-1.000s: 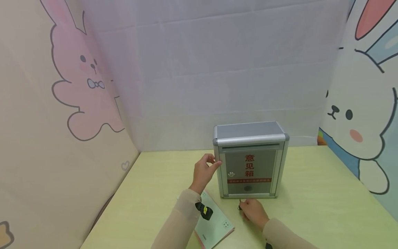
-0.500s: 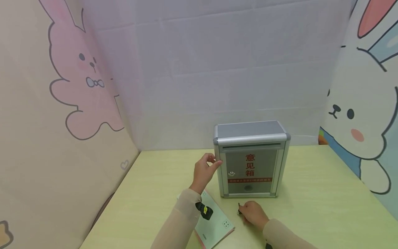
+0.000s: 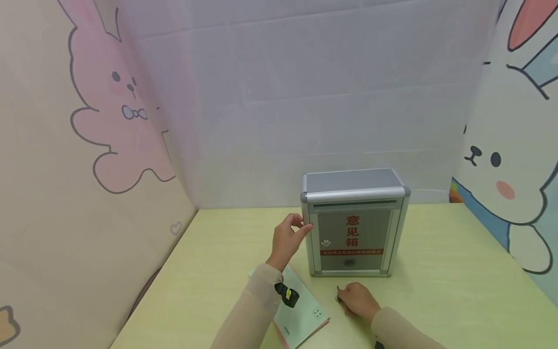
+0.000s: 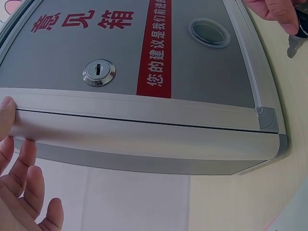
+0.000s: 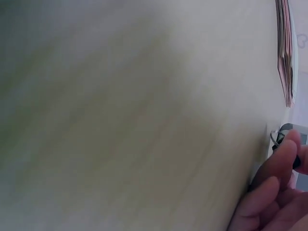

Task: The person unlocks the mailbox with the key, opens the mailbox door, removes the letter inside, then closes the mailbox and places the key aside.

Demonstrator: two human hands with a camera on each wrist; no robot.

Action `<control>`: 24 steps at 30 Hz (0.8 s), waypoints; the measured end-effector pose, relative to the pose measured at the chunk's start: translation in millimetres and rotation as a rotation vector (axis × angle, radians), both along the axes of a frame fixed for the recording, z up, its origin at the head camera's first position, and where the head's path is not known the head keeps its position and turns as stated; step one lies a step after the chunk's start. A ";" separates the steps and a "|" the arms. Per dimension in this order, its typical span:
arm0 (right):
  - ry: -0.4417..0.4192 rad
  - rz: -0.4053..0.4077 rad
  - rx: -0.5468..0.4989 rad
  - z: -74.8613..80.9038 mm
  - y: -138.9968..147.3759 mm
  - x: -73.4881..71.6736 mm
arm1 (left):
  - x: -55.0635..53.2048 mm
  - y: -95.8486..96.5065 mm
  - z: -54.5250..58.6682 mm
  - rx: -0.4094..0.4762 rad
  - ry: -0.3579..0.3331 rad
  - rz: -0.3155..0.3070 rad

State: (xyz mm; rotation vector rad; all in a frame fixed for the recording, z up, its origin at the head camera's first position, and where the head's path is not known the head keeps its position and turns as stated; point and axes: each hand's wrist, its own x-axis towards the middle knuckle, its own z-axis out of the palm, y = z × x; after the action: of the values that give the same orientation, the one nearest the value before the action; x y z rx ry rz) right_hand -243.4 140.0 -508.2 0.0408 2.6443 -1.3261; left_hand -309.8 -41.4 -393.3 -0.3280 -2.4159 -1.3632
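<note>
A silver-grey suggestion box [image 3: 354, 232] with red characters stands upright on the table. My left hand [image 3: 286, 241] is at its left front edge: the thumb lies on the front frame and fingertips touch the side. In the left wrist view, the round lock [image 4: 98, 72] on the front panel shows a vertical keyhole slot. Just before the box's bottom edge, my right hand [image 3: 359, 299] pinches a small key [image 4: 295, 45] with a dark head, its metal blade sticking out past the fingers. A ring [image 5: 275, 137] hangs by those fingers in the right wrist view.
A pale green booklet [image 3: 301, 310] with pink-edged pages lies on the table under my left forearm. The pale yellow table [image 3: 226, 252] meets a white cloth backdrop [image 3: 261, 121]. Rabbit pictures cover the side walls.
My right hand with the key has drawn back a little from the box's bottom edge. My left hand keeps its place on the box, and the view has shifted slightly.
</note>
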 end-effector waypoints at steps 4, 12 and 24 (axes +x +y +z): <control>-0.018 0.021 0.024 -0.2 1.5 -0.9 | -0.2 -0.5 -0.3 -0.005 0.012 0.001; -0.054 0.039 0.059 -3.1 4.8 -2.5 | -1.7 -1.4 -1.6 0.004 -0.009 0.003; -0.086 0.076 0.099 -1.3 7.5 -2.7 | -0.5 -2.5 -3.7 -0.026 0.008 0.013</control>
State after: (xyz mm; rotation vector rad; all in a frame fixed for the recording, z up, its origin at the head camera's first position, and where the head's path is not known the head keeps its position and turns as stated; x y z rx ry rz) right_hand -246.1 147.5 -509.4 0.0097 2.6098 -1.1436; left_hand -310.3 -43.9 -397.0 -0.3231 -2.4271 -1.3232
